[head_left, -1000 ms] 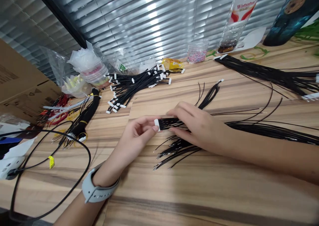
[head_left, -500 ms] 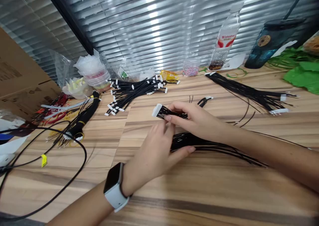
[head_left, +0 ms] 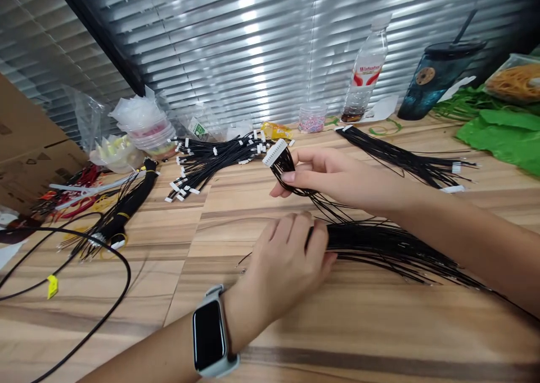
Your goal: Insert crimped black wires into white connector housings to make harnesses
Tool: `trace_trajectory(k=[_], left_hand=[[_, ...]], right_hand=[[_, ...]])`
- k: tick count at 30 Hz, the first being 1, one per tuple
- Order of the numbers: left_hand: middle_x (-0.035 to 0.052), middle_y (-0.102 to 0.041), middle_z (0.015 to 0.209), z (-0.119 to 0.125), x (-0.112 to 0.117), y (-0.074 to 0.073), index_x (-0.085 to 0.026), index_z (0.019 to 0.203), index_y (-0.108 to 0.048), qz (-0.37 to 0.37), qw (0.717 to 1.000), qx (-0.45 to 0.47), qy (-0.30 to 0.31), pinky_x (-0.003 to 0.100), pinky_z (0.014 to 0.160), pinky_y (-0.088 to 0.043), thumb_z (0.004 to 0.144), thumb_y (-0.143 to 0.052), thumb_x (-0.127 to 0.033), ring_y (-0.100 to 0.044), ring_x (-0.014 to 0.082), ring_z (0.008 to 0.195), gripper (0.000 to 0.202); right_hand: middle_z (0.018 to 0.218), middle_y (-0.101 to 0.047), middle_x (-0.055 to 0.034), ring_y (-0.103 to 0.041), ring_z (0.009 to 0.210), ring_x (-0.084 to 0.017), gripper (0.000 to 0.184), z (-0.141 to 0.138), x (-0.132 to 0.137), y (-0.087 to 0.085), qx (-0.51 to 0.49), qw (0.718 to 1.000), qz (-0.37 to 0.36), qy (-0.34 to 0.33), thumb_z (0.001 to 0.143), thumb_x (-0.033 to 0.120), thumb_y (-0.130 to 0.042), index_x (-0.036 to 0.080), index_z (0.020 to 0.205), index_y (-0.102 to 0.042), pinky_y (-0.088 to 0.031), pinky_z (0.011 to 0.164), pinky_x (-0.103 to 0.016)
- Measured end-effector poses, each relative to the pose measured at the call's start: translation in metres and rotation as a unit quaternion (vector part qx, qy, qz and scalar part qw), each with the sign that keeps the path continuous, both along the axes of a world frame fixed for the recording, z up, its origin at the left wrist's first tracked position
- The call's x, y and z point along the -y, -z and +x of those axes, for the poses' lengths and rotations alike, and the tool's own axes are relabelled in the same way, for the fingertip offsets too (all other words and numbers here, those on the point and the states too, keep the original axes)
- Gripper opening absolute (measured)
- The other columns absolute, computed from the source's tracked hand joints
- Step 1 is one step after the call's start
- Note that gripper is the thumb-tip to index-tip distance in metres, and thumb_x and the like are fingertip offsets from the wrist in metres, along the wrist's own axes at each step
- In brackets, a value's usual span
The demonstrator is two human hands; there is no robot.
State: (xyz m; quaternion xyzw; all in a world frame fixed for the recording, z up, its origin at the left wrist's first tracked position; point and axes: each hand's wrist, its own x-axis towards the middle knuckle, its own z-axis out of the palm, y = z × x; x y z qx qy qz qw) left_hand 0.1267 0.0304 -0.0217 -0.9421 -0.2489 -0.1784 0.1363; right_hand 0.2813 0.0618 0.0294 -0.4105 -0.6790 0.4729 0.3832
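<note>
My right hand (head_left: 333, 175) pinches a black wire harness (head_left: 287, 172) just below its white multi-pin connector (head_left: 275, 152), which sticks up past my fingers. The wires run down from that grip into a loose black wire bundle (head_left: 379, 248) on the wooden table (head_left: 219, 214). My left hand (head_left: 287, 265) rests on the bundle with its fingers curled over the wires, and part of the bundle is hidden beneath it. A grey-banded smartwatch (head_left: 210, 335) sits on my left wrist.
Behind my hands lies a heap of black wires with white connectors (head_left: 211, 163), and a further harness (head_left: 405, 158) lies at the right. A black cable (head_left: 84, 259) loops at the left. Cardboard, plastic bags, a water bottle (head_left: 365, 71), a tumbler (head_left: 434, 79) and green sheeting line the back.
The connector has risen and turned upright in my right hand. My left hand has moved right onto the wire bundle, which now lies closer to me. The view has drifted, shifting the table items left.
</note>
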Motion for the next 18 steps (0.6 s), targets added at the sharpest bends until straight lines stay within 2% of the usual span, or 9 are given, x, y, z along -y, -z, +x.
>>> trace_trajectory(k=[2, 4, 6, 8, 9, 12, 15, 18], left_hand=[[0.0134, -0.062, 0.098, 0.002, 0.005, -0.004, -0.01, 0.103, -0.056, 0.045, 0.997, -0.011, 0.069, 0.034, 0.067, -0.043, 0.088, -0.043, -0.027, -0.057, 0.0239, 0.083, 0.026], [0.0131, -0.059, 0.111, 0.007, 0.008, -0.006, -0.01, 0.107, -0.056, 0.042, 0.99, -0.037, 0.13, 0.034, 0.079, -0.042, 0.089, -0.04, -0.026, -0.053, 0.0247, 0.1, 0.029], [0.0144, -0.05, 0.126, 0.01, 0.007, -0.006, -0.008, 0.115, -0.052, 0.018, 0.987, -0.063, 0.147, 0.036, 0.093, -0.036, 0.09, -0.039, -0.031, -0.044, 0.0261, 0.116, 0.036], [0.0169, -0.044, 0.132, 0.011, 0.004, -0.004, -0.006, 0.119, -0.048, -0.002, 0.99, -0.072, 0.124, 0.038, 0.098, -0.033, 0.088, -0.042, -0.038, -0.039, 0.0281, 0.12, 0.045], [0.0175, -0.046, 0.129, 0.009, 0.003, -0.003, -0.006, 0.117, -0.05, -0.007, 0.992, -0.067, 0.109, 0.039, 0.096, -0.035, 0.087, -0.043, -0.04, -0.042, 0.0287, 0.117, 0.045], [0.015, -0.058, 0.1, 0.003, 0.0, -0.003, -0.011, 0.094, -0.057, -0.012, 0.998, -0.017, 0.059, 0.036, 0.075, -0.045, 0.086, -0.045, -0.034, -0.055, 0.0261, 0.091, 0.028], [0.0119, -0.057, 0.079, 0.0, 0.005, -0.005, -0.013, 0.078, -0.055, 0.004, 0.999, 0.04, 0.036, 0.033, 0.06, -0.045, 0.085, -0.044, -0.033, -0.054, 0.0236, 0.072, 0.024], [0.0191, -0.06, 0.093, 0.006, 0.013, -0.006, -0.007, 0.092, -0.057, 0.005, 0.998, 0.054, -0.007, 0.039, 0.067, -0.047, 0.085, -0.041, -0.045, -0.056, 0.0291, 0.083, 0.043]], right_hand=[[0.087, -0.065, -0.002, -0.059, 0.089, -0.013, 0.011, -0.002, 0.0, 0.002, -0.018, 1.0, 0.007, -0.003, 0.087, 0.028, -0.05, 0.017, 0.084, -0.053, -0.042, 0.084, -0.027], [0.083, -0.062, -0.0011, -0.057, 0.085, -0.012, 0.013, -0.005, 0.0, 0.003, -0.022, 1.0, 0.017, -0.004, 0.087, 0.026, -0.05, 0.016, 0.081, -0.056, -0.042, 0.082, -0.026], [0.08, -0.059, -0.0012, -0.055, 0.083, -0.012, 0.016, -0.006, 0.0, 0.003, -0.014, 0.999, 0.027, 0.008, 0.087, 0.027, -0.049, 0.015, 0.083, -0.058, -0.041, 0.079, -0.026], [0.078, -0.057, -0.0013, -0.054, 0.081, -0.013, 0.02, -0.005, 0.0, 0.0, -0.007, 0.999, 0.042, 0.033, 0.088, 0.03, -0.048, 0.014, 0.09, -0.06, -0.041, 0.076, -0.027], [0.076, -0.056, -0.0012, -0.054, 0.08, -0.013, 0.022, -0.003, 0.0, -0.002, -0.008, 0.997, 0.056, 0.046, 0.088, 0.032, -0.048, 0.014, 0.094, -0.061, -0.041, 0.075, -0.028], [0.075, -0.055, -0.0006, -0.054, 0.078, -0.013, 0.024, 0.002, 0.001, -0.009, -0.028, 0.99, 0.116, 0.073, 0.089, 0.033, -0.047, 0.015, 0.097, -0.061, -0.042, 0.071, -0.027], [0.076, -0.055, -0.0009, -0.056, 0.078, -0.013, 0.025, 0.006, 0.002, -0.013, -0.036, 0.981, 0.166, 0.094, 0.09, 0.035, -0.044, 0.017, 0.093, -0.06, -0.042, 0.07, -0.027], [0.076, -0.054, -0.0005, -0.056, 0.074, -0.013, 0.026, 0.006, 0.004, -0.013, -0.03, 0.978, 0.171, 0.115, 0.09, 0.038, -0.043, 0.019, 0.093, -0.059, -0.042, 0.066, -0.026]])
